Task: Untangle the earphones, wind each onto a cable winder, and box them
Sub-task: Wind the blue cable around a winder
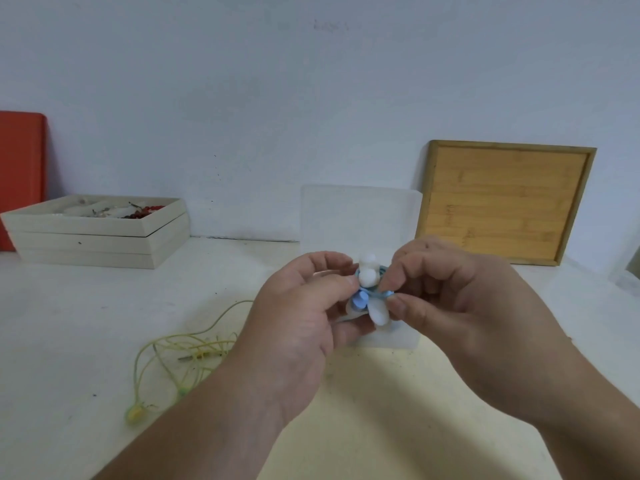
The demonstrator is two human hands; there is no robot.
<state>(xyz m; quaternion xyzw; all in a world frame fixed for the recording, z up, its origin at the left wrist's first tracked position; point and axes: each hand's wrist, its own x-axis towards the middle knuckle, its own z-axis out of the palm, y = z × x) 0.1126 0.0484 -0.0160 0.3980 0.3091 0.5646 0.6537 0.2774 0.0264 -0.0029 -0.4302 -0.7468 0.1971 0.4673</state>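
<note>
Head cam: you're gripping the white cable winder [367,276] in your left hand [301,306], fingers curled round it. Your right hand [446,289] is pinching the blue earphone cable [375,292] btwn thumb & forefinger, right at the winder, above the table [104,323]. The yellow-green earphones [173,355] are lying loose on the table at left. A clear box [356,216] is sitting just behind your hands. A wooden tray [502,202] & red board [20,174] are leaning on the wall; cream trays [97,237] are sitting stacked at far left.
</note>
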